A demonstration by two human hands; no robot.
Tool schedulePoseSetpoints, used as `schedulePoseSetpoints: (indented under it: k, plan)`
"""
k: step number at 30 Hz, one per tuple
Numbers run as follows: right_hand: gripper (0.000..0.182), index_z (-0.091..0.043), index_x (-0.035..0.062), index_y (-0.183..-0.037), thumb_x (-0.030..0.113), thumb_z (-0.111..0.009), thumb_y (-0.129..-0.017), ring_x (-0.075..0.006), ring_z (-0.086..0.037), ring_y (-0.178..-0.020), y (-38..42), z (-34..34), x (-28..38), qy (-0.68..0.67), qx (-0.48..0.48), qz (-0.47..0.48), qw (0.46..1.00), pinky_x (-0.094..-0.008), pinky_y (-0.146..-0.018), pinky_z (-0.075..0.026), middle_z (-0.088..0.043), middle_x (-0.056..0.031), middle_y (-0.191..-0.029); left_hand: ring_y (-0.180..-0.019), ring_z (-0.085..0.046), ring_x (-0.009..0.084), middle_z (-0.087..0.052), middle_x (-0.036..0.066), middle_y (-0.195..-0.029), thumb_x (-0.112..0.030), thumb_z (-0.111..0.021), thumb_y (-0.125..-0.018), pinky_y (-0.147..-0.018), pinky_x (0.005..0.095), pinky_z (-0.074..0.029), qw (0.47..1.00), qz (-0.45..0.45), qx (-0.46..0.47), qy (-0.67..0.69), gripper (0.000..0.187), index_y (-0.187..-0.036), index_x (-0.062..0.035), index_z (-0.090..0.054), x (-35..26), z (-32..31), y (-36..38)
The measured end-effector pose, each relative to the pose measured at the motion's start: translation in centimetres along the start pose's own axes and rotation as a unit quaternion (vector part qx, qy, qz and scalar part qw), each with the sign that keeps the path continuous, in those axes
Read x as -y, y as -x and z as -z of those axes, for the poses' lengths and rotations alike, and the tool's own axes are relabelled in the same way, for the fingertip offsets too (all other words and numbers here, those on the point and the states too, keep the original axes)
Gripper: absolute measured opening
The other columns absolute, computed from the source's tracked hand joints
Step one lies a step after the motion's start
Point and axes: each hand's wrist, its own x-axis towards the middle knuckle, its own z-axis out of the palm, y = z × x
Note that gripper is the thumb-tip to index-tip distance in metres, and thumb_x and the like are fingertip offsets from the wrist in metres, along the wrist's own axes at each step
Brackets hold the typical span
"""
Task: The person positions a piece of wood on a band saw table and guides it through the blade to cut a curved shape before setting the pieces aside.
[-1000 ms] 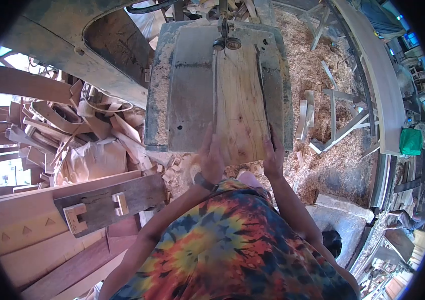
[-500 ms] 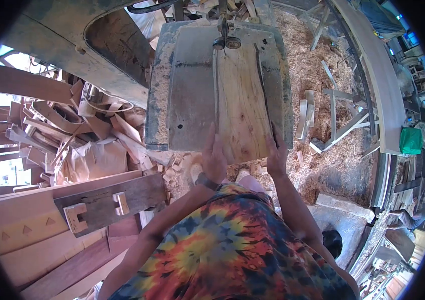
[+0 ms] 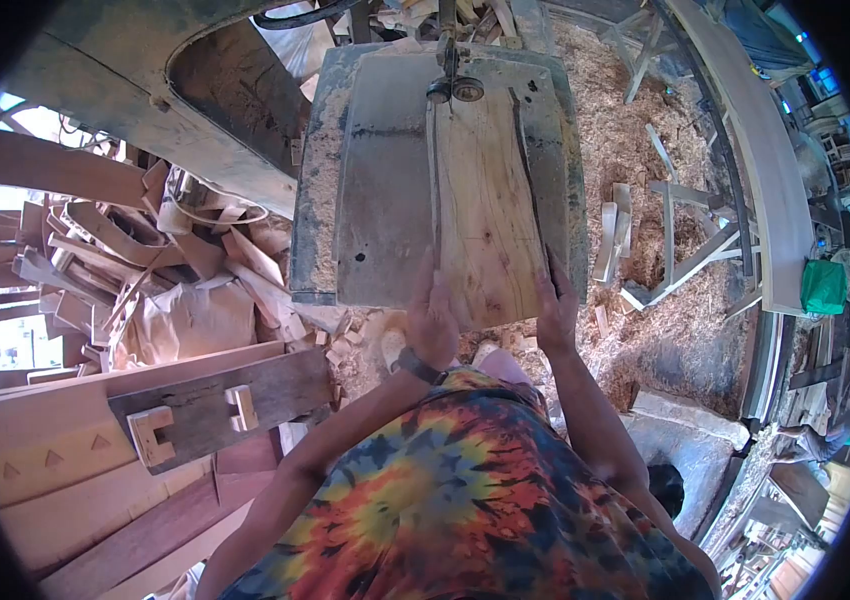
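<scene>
A pale wooden board (image 3: 485,210) with dark bark edges lies flat on the metal table (image 3: 385,200) of a bandsaw. Its far end touches the blade area below the round guide wheels (image 3: 455,90). My left hand (image 3: 432,318) grips the near left edge of the board, and my right hand (image 3: 556,312) grips the near right edge. The fingers of both hands point forward along the sides. The undersides of the hands are hidden. Thin dark lines run along the board's face.
The bandsaw's frame (image 3: 145,80) rises at the upper left. Wood offcuts (image 3: 95,260) are heaped at the left, beside a dark plank (image 3: 235,400) with two notched blocks. Sawdust (image 3: 595,120) covers the floor at the right, where a wooden frame (image 3: 685,270) lies. A long pale board (image 3: 765,170) runs along the far right.
Almost nothing differs. Both hands keep hold of the board, and the whole view has shifted by only a few pixels.
</scene>
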Motion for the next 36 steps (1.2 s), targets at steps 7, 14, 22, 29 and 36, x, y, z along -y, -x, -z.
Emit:
schedulePoseSetpoints:
  k: [7, 14, 22, 29, 36]
  plan:
    - [0.056, -0.045, -0.01, -0.144, 0.023, -0.054, -0.1, -0.0289, -0.048, -0.136, -0.5, 0.2, -0.4, -0.022, 0.008, -0.011, 1.0, -0.0365, -0.114, -0.034, -0.052, -0.0237, -0.144, -0.134, -0.046, 0.0174, -0.044, 0.015, -0.152, -0.014, -0.043, -0.107, -0.113, 0.0289, -0.035, 0.999, -0.024, -0.026, 0.016, 0.051, -0.152, 0.0071, -0.032, 1.4, -0.1, -0.4]
    - [0.055, -0.044, -0.0103, -0.144, 0.023, -0.054, -0.1, -0.0276, -0.048, -0.135, -0.3, 0.7, -1.0, -0.003, 0.016, -0.032, 0.999, -0.0363, -0.115, -0.033, -0.052, -0.0225, -0.145, -0.126, -0.051, 0.0151, -0.051, 0.013, -0.144, -0.014, -0.044, -0.107, -0.107, 0.0268, -0.04, 1.0, -0.007, -0.027, 0.003, 0.05, -0.152, 0.0072, -0.034, 0.8, -0.4, -0.1]
    - [0.058, -0.045, -0.0108, -0.144, 0.025, -0.056, -0.099, -0.0278, -0.049, -0.134, -0.6, 0.6, 0.1, -0.03, 0.012, -0.019, 0.999, -0.0366, -0.114, -0.034, -0.054, -0.0233, -0.143, -0.126, -0.051, 0.0149, -0.051, 0.014, -0.144, -0.014, -0.043, -0.108, -0.107, 0.0264, -0.039, 0.999, -0.027, -0.023, -0.027, 0.05, -0.151, 0.0085, -0.034, 1.5, -0.3, -0.3]
    - [0.057, -0.045, -0.0113, -0.143, 0.024, -0.055, -0.099, -0.0271, -0.05, -0.134, -1.1, 0.8, -0.2, -0.036, 0.01, -0.019, 0.999, -0.0358, -0.114, -0.034, -0.055, -0.0234, -0.142, -0.13, -0.048, 0.0164, -0.048, 0.014, -0.147, -0.014, -0.043, -0.108, -0.111, 0.0284, -0.037, 1.0, 0.002, -0.03, -0.009, 0.05, -0.151, 0.0081, -0.033, 0.1, -1.5, 0.1]
    - [0.056, -0.046, -0.0109, -0.143, 0.023, -0.055, -0.099, -0.0261, -0.05, -0.133, -1.3, 1.0, 0.5, -0.039, 0.014, -0.019, 0.999, -0.0356, -0.114, -0.034, -0.055, -0.0227, -0.142, -0.134, -0.046, 0.0179, -0.046, 0.015, -0.149, -0.013, -0.041, -0.108, -0.113, 0.0301, -0.035, 0.998, -0.043, -0.021, 0.036, 0.049, -0.152, 0.0067, -0.032, 1.9, -1.3, -0.4]
